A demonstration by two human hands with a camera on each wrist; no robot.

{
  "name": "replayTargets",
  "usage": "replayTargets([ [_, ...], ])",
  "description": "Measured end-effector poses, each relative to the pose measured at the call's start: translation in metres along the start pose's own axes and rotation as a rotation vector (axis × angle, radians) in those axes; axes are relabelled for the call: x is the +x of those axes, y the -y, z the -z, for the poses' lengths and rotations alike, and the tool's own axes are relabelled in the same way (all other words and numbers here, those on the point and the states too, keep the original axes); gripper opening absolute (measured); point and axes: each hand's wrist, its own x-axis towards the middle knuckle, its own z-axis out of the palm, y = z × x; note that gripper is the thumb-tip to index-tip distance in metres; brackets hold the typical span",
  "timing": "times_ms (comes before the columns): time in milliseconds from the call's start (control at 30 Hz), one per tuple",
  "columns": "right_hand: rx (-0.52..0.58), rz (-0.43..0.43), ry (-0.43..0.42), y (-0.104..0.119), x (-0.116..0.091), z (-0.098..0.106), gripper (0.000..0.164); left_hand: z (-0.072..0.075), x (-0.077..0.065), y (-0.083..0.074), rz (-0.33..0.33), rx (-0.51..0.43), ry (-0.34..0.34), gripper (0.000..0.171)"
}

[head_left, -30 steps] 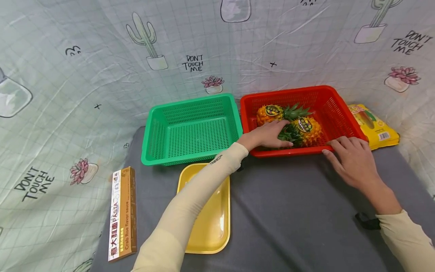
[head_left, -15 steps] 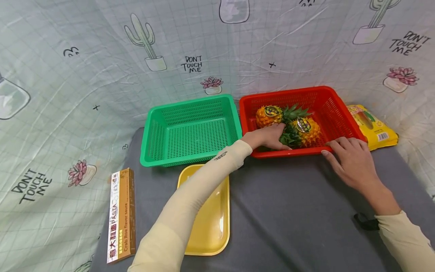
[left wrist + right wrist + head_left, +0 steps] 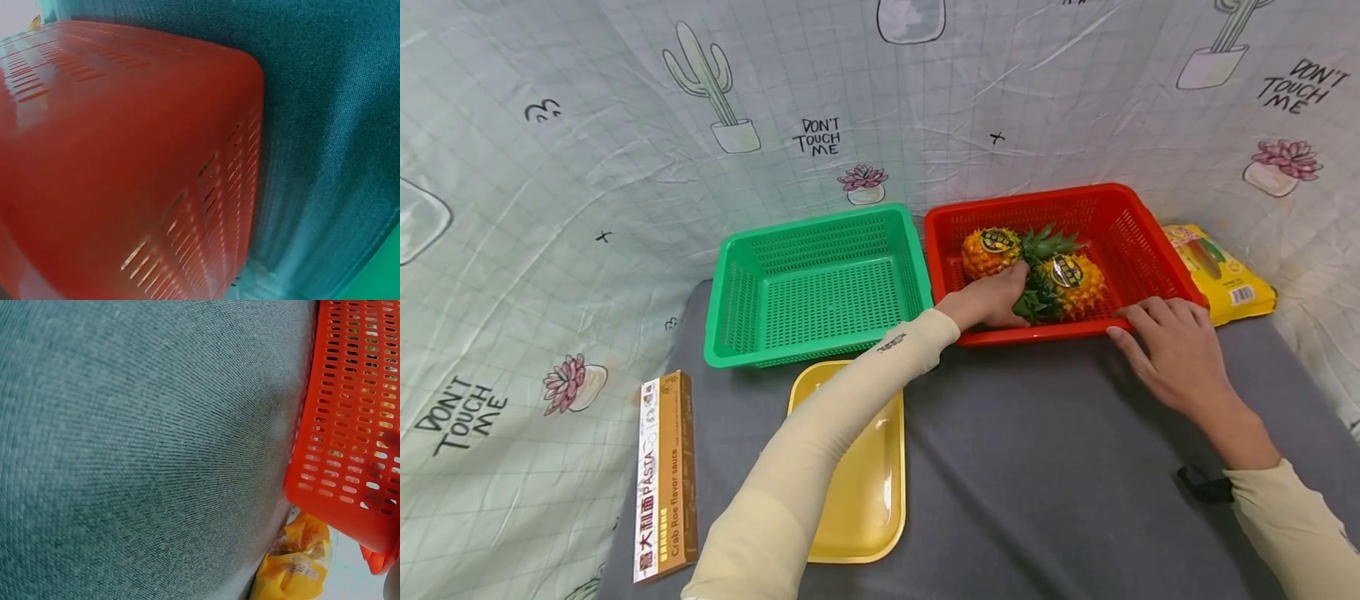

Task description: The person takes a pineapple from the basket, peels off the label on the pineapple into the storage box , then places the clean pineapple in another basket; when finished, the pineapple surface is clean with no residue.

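Left hand (image 3: 992, 298) at pineapple leaves (image 3: 1037, 306), grip can't be told; right hand (image 3: 1180, 354) grips red basket (image 3: 1142, 242).

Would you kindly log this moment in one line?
left hand: in red basket, by pineapple leaves; right hand: on basket's rim; left grip: hidden

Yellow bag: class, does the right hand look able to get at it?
Probably yes: the yellow bag lies outside the red basket, close to the right hand, nothing covering its outer end.
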Motion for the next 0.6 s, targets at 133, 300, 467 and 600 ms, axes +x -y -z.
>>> replayTargets([
  [133,0.0,0.001,-0.001,0.0004,0.0024,0.0004,0.032,-0.0015,-0.0009,0.0002,-0.009,-0.017,-0.047,0.093],
  [300,-0.004,0.001,0.002,0.0024,0.0038,0.0001,0.033,-0.004,-0.0017,-0.0003,-0.04,-0.016,-0.104,0.083],
  [467,0.0,-0.005,0.004,0.0037,0.002,0.0009,0.033,-0.0072,0.0001,0.0003,-0.075,-0.101,-0.144,0.075],
  [600,0.004,-0.01,0.0,0.0038,0.0,0.0019,0.034,-0.0083,0.0024,-0.0007,-0.079,-0.138,-0.151,0.073],
])
